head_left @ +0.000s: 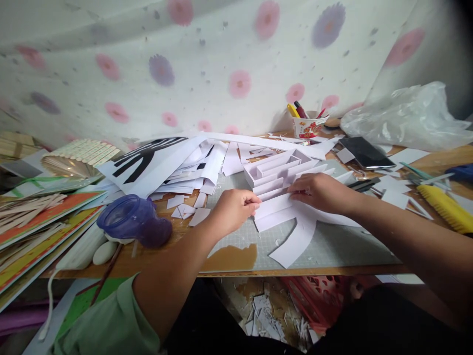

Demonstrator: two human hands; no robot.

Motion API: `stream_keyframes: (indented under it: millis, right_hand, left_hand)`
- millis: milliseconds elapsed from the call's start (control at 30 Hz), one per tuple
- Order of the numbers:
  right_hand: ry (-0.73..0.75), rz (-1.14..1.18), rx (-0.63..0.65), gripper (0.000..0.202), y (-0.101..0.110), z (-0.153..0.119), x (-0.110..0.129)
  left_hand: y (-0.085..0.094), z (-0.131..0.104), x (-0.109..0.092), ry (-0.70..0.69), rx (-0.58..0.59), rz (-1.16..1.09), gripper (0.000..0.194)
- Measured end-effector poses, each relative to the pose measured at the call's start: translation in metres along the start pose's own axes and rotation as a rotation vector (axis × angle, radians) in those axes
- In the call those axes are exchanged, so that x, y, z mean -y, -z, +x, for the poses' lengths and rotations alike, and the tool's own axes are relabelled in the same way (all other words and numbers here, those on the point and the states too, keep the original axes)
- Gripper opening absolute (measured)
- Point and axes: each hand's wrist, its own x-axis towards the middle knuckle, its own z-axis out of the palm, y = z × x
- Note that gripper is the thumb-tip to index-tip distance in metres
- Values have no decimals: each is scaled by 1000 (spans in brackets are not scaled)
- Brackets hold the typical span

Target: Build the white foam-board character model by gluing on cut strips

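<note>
A white cut-paper structure (291, 256) with upright strip walls lies on a grey cutting mat (325, 251). Its back part forms narrow, box-like channels, and flat curved legs spread at the front. My left hand (236, 209) is closed, thumb and fingertips pinching the left end of an upright white paper strip (273, 194). On the same strip, further right, the fingers of my right hand (320, 191) are closed around its edge. My right fingertips are partly hidden behind the paper and the hand itself.
Left of the mat stands a purple jar (148, 224). Behind it are paper sheets with black shapes (144, 158) and scraps. At the right lie a black phone (366, 152), a yellow brush (445, 207) and a plastic bag (410, 116). A paper cup (308, 127) holds pens.
</note>
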Motion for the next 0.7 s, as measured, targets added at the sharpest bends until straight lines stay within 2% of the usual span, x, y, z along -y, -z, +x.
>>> stream_keyframes:
  millis: [700]
  right_hand:
    - [6,50,18,26,0,-1,2]
  left_hand:
    - [0,-1,3,-9,26,4,19]
